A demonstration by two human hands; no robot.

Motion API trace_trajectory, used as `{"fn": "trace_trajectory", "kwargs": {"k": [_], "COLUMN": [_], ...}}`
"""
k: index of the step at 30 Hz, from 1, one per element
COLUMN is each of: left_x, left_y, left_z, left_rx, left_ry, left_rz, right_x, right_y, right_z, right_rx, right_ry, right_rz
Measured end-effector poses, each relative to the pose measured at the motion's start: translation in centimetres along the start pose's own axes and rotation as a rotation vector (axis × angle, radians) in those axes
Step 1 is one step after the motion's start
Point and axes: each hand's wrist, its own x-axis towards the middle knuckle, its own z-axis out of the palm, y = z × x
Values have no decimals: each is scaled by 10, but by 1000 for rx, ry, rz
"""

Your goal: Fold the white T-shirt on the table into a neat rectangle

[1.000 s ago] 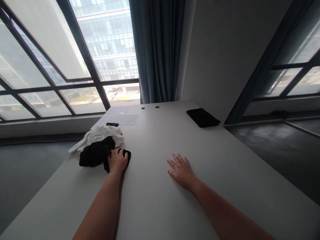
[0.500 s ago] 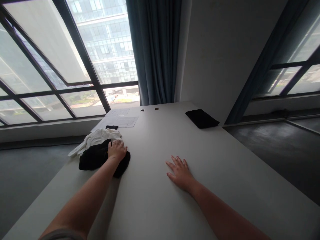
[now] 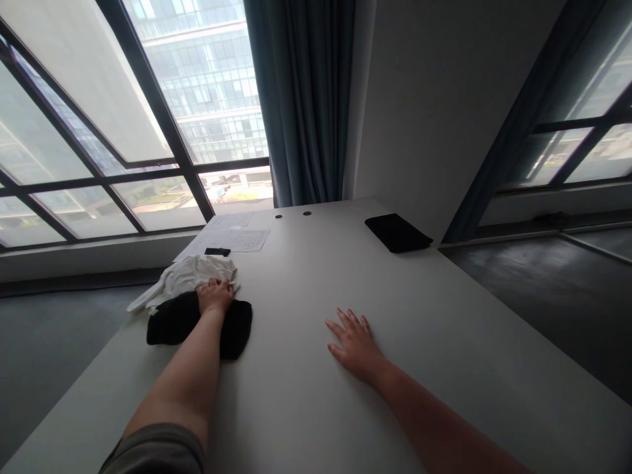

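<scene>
My left hand (image 3: 216, 296) rests on a heap of cloth at the left of the table, where a black garment (image 3: 237, 329) meets a crumpled white garment (image 3: 190, 273). Its fingers curl down into the white cloth's near edge, their tips hidden. The black garment lies partly under my wrist and forearm, bunched at the left. Palm down on the bare tabletop, my right hand (image 3: 356, 345) is open with fingers spread and nothing in it.
On the white table (image 3: 306, 395), a folded black cloth (image 3: 399, 233) lies at the far right edge. Printed papers (image 3: 249, 239) and a small black object (image 3: 217, 251) lie beyond the heap. Two round holes are near the far edge. Windows and a blue curtain (image 3: 301, 99) stand behind.
My left hand has shifted left, from on top of the black garment to its far edge by the white one. The black garment has slid slightly nearer. My right hand stays put.
</scene>
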Motion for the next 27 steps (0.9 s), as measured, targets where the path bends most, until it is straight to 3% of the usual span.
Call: {"fn": "trace_trajectory", "kwargs": {"k": [16, 22, 27], "left_x": [-12, -21, -13], "left_y": [-6, -5, 14], "left_z": [-8, -18, -36], "left_rx": [-108, -180, -217], "left_ry": [137, 82, 71], "left_rz": [35, 22, -19], "right_x": [-1, 1, 0], "right_y": [-1, 0, 0], "right_z": [-1, 0, 2], "right_rx": [-6, 4, 11], "right_ry": [11, 12, 28], "right_rz": [0, 2, 1]}}
